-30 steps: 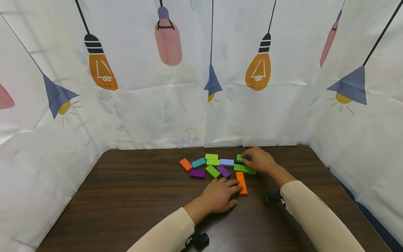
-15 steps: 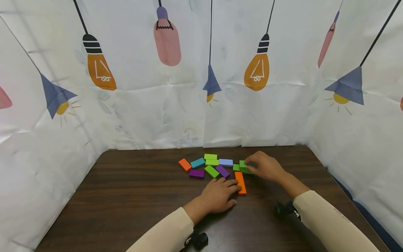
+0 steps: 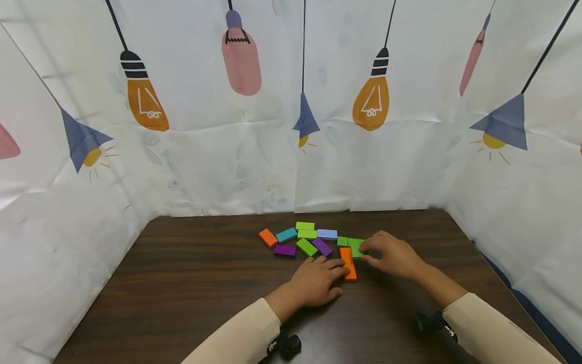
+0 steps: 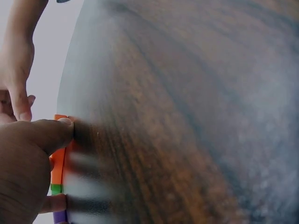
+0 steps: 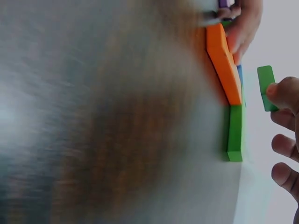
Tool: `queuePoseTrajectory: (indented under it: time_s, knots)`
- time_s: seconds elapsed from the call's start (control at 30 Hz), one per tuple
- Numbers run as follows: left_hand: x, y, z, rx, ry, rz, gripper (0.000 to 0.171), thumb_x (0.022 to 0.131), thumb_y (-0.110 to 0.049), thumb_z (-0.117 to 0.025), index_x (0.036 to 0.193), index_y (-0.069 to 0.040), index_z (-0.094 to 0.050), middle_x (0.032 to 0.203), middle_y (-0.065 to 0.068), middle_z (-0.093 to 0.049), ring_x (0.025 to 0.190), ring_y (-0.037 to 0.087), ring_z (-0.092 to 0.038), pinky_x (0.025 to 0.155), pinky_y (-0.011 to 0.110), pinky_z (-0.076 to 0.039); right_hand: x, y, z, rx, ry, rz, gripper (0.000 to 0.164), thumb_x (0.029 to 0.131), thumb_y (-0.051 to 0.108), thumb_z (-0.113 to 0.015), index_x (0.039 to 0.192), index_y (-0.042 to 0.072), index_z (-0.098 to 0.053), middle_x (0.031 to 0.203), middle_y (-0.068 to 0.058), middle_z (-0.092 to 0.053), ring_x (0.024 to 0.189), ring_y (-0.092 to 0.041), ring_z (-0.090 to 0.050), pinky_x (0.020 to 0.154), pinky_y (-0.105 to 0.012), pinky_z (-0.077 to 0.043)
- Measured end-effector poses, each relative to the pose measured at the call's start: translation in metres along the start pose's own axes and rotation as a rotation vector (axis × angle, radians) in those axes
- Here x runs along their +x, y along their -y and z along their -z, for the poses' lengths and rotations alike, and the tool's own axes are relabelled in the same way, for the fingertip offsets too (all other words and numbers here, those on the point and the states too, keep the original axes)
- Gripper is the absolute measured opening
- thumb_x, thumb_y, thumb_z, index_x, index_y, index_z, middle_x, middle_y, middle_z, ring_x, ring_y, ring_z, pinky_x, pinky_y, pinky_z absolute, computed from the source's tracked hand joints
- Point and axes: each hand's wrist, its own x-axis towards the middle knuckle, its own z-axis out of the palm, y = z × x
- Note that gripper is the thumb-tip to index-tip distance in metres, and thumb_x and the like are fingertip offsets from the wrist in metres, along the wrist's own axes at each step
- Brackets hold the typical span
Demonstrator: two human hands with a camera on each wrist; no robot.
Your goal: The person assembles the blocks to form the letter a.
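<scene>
My right hand (image 3: 393, 255) pinches a small green block (image 5: 265, 84) between thumb and fingertips. In the right wrist view it hangs apart from a longer green block (image 5: 236, 135) on the table. That one lies end to end with an orange block (image 5: 222, 65). My left hand (image 3: 316, 283) rests flat on the tabletop, fingers loosely spread, its fingertips at the orange block's left side. Past those fingertips lie a purple block (image 3: 322, 246) and a light green block (image 3: 307, 247). The left wrist view shows the left thumb (image 4: 58, 133) near the orange block's end.
Other blocks form a loose cluster on the dark wooden table (image 3: 182, 283): an orange one (image 3: 268, 238), a teal one (image 3: 287, 235), a purple one (image 3: 285, 251) and a pale blue one (image 3: 327, 234). A lamp-printed white curtain (image 3: 273, 167) hangs behind the table.
My right hand has drawn the pinched green block toward me, from beyond the other green blocks to near the orange block's right side. The left hand stays in place.
</scene>
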Motion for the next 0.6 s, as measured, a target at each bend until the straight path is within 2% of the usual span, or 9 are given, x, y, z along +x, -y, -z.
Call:
queuePoseTrajectory:
  time_s: [0.2,0.43,0.6]
  knots:
    - [0.000,0.002,-0.001,-0.003,-0.007,-0.007,0.054,0.102,-0.052,-0.058,0.152,-0.035,-0.050,0.158,-0.011,-0.042,0.137,0.021,-0.047,0.108,0.045,-0.041,-0.014,0.008,-0.002,-0.001,-0.023,0.049,0.025,0.084,0.018,-0.086,0.107,0.020,-0.078,0.107,0.009,-0.071,0.099,-0.014,-0.063,0.073,-0.035,-0.058]
    - [-0.001,0.002,0.001,-0.021,-0.012,-0.012,0.055,0.101,-0.050,-0.060,0.152,-0.032,-0.051,0.158,-0.010,-0.043,0.137,0.021,-0.047,0.109,0.046,-0.041,-0.026,0.018,-0.004,0.043,0.013,0.054,0.026,0.085,0.022,-0.085,0.110,0.022,-0.078,0.110,0.010,-0.070,0.101,-0.012,-0.063,0.072,-0.032,-0.058]
    - [-0.001,0.000,0.001,0.002,-0.023,-0.005,0.054,0.101,-0.051,-0.060,0.152,-0.033,-0.051,0.157,-0.012,-0.044,0.134,0.019,-0.049,0.106,0.044,-0.043,-0.033,0.024,-0.007,0.072,0.028,0.099,0.027,0.086,0.021,-0.085,0.111,0.023,-0.077,0.110,0.012,-0.070,0.099,-0.009,-0.062,0.072,-0.029,-0.058]
